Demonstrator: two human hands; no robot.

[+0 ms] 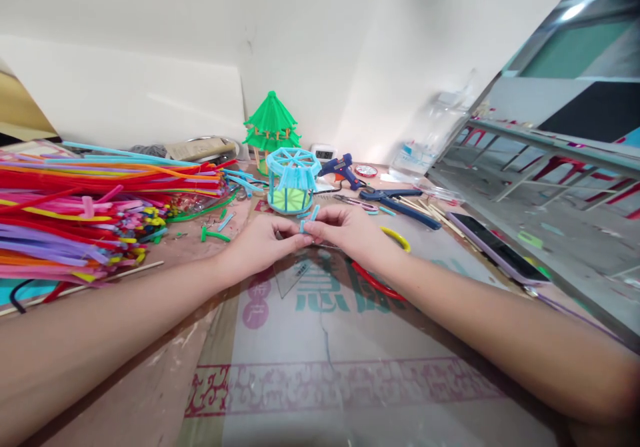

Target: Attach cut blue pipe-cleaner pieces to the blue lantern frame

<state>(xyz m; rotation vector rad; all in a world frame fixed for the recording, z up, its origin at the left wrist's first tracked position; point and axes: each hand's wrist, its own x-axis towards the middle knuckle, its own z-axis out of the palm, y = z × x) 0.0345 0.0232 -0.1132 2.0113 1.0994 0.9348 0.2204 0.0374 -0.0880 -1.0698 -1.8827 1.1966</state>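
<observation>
Short pieces of light blue pipe cleaner (315,213) show between my fingertips at the middle of the view. My left hand (273,241) pinches from the left and my right hand (343,230) from the right, with the fingertips meeting. Just behind them stands a round light blue pipe-cleaner pavilion (293,179) with a spoked top and a yellow-green base. A clear set square (289,279) lies flat under and in front of my hands. My right wrist hides part of a red and yellow loop (377,283).
Bundles of coloured pipe cleaners (100,213) fill the left. Behind are a green tiered tower (271,123), a blue glue gun (343,169) and a small digital timer (324,152). Blue-handled cutters (400,205), wooden sticks (430,210), a phone (495,247) and a clear bottle (425,140) are at right.
</observation>
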